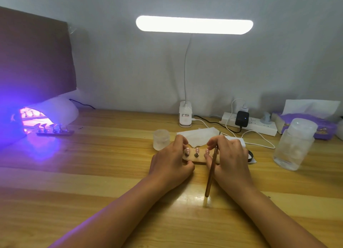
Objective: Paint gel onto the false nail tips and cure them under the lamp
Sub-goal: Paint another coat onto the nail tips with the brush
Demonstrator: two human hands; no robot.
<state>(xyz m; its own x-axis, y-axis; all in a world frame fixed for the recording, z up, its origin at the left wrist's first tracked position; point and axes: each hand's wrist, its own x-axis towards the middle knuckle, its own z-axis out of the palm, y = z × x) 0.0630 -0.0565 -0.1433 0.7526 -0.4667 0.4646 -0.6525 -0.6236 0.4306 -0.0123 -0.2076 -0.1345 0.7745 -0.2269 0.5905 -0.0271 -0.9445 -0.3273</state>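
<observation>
Both hands pinch the wooden holder's ends, my left hand otherwise bare, my right hand also gripping the brush, so crowded fingers could smear any uncured gel on the pink nail tips.

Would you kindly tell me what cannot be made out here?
Head view: the light wooden holder strip has both ends covered by the left hand and right hand, so its pink nail tips cannot be counted.
The thin brown brush: bristle end too small to show gel.
The second strip at the glowing curing lamp: violet glare hides tip colours.
</observation>
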